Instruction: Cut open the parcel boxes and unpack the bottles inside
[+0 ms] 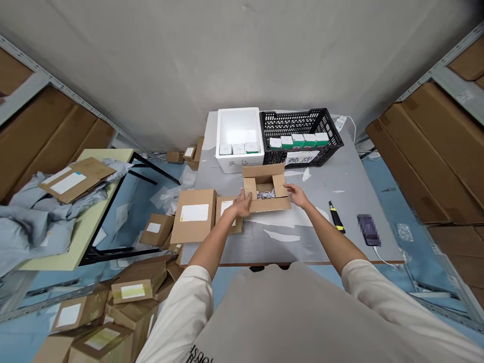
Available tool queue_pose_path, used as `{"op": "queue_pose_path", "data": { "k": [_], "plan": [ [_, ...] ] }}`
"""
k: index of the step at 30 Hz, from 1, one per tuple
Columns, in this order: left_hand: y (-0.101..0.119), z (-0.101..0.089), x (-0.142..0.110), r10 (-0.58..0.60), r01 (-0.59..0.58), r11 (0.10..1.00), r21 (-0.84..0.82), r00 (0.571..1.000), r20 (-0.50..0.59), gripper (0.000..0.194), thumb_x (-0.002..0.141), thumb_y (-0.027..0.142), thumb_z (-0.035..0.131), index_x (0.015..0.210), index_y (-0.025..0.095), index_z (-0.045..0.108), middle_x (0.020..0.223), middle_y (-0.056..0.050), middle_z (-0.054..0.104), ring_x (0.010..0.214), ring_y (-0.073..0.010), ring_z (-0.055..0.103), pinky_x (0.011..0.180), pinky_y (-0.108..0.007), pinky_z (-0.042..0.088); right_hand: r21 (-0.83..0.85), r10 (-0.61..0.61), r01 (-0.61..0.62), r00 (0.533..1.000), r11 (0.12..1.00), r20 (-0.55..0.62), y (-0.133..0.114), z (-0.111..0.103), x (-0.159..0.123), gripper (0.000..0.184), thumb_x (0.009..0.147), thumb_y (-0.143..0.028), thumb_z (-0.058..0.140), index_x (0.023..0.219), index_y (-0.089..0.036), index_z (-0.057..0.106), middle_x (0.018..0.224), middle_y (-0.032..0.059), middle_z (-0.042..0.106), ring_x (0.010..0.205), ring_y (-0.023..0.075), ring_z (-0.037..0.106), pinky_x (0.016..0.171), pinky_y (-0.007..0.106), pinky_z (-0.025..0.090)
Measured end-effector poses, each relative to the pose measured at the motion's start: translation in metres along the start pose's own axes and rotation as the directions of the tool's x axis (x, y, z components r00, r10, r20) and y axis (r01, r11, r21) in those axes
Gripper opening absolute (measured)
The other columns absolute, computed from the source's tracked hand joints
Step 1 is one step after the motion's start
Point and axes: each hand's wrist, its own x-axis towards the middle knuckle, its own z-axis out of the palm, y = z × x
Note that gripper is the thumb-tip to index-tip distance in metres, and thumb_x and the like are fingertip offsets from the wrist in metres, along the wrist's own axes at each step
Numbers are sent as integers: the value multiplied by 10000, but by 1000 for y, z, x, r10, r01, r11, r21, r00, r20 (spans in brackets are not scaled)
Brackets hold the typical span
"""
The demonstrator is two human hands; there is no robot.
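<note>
A small cardboard box (269, 203) sits on the table between my hands with its flaps folded outward. Crumpled packing paper (266, 194) lies inside; whatever is under it is hidden. My left hand (242, 203) grips the box's left flap, thumb over it and fingers at the outer side. At the opposite side, my right hand (297, 195) pinches the right flap near its front corner. Close to my left wrist are a larger closed carton (194, 222) with a white label and a smaller labelled carton (236, 227), partly covered by my arm.
Behind the box stand a white foam bin (239, 162) and a black plastic crate (328, 151), both holding small boxes. A utility knife (336, 217) and a phone (368, 230) lie rightward on the grey table (351, 186). Cartons (138, 282) crowd the floor at left.
</note>
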Motion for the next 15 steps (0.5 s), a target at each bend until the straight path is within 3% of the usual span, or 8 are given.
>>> {"op": "queue_pose_path", "data": {
  "k": [4, 7, 11, 15],
  "plan": [
    [-5, -5, 2, 75, -77, 997, -13, 993, -95, 1157, 642, 450, 865, 1610, 209, 279, 1745, -219, 3, 1604, -431, 124, 1262, -548, 235, 180, 112, -125, 991, 976, 79, -6, -7, -11, 518, 562, -179, 580, 1048, -239, 748, 1353, 114, 688, 1170, 328, 679, 940, 517, 583],
    [-11, -7, 9, 162, -199, 965, -168, 964, -213, 919, 814, 519, 731, 1576, 181, 343, 1714, -213, 233, 1563, -349, 321, 1221, -452, 348, 223, 83, -101, 993, 970, 87, -9, -13, -16, 558, 547, -180, 645, 1092, -234, 749, 1402, 123, 660, 1241, 341, 645, 991, 521, 570],
    [-7, -5, 21, -7, -138, 934, -330, 915, -403, 642, 964, 391, 555, 1537, 165, 376, 1469, -192, 588, 1283, -288, 632, 1080, -417, 486, 220, 75, -78, 997, 972, 19, -9, -10, -20, 638, 579, -208, 689, 1217, -212, 706, 1367, 139, 672, 1263, 314, 633, 1090, 482, 512],
    [12, 9, 26, -151, -30, 949, -315, 832, -534, 588, 939, 249, 570, 1492, 164, 389, 1295, -180, 672, 1214, -310, 645, 1025, -435, 496, 142, 202, -188, 974, 972, -99, -5, 2, -28, 636, 660, -361, 751, 1271, -200, 675, 1215, 131, 702, 1058, 292, 699, 901, 434, 607]
  ]
}}
